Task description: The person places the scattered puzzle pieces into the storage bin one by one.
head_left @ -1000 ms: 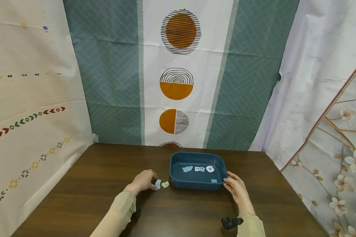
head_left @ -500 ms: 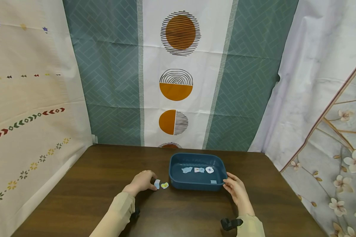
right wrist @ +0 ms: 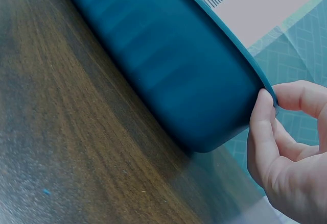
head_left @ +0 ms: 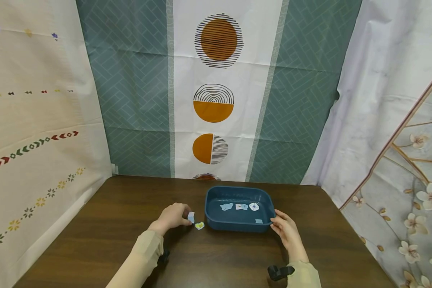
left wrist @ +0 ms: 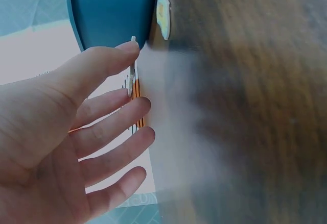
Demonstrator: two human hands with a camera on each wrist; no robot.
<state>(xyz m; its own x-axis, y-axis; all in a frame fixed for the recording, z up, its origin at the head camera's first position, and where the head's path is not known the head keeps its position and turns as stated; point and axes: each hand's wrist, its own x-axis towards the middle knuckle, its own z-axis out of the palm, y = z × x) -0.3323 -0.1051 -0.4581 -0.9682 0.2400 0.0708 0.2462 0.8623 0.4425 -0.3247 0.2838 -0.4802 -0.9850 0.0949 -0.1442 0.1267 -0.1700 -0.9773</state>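
Your left hand [head_left: 171,217] pinches a pale blue piece [head_left: 191,217] between thumb and index finger, left of the tray [head_left: 237,226]; the other fingers spread loosely. A yellow-and-white piece [head_left: 199,225] lies on the table [head_left: 216,260] just right of those fingertips. Your right hand [head_left: 288,232] grips the tray's rim at its near right corner, thumb against curled fingers.

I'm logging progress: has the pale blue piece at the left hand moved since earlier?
Yes: the pale blue piece moved up the head view, toward the far edge of the table.
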